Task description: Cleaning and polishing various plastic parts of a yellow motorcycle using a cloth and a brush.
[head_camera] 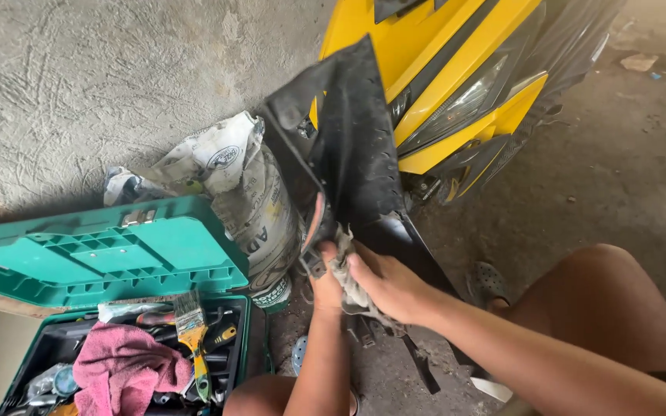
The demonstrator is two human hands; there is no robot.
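A black plastic scooter panel (356, 154) stands upright in front of me, leaning toward the yellow scooter (441, 69). My left hand (325, 281) grips the panel's lower edge. My right hand (391, 289) presses a dirty grey rag (348, 273) against the panel's lower part, just beside the left hand. Both forearms reach in from the bottom of the view, and my bare knee (618, 285) is at the right.
An open green toolbox (109, 254) sits at lower left, holding a pink cloth (129, 366), a paintbrush (193, 323) and several tools. A crumpled grey sack (252, 192) leans against the concrete wall (79, 85). Bare concrete floor (626, 162) lies to the right.
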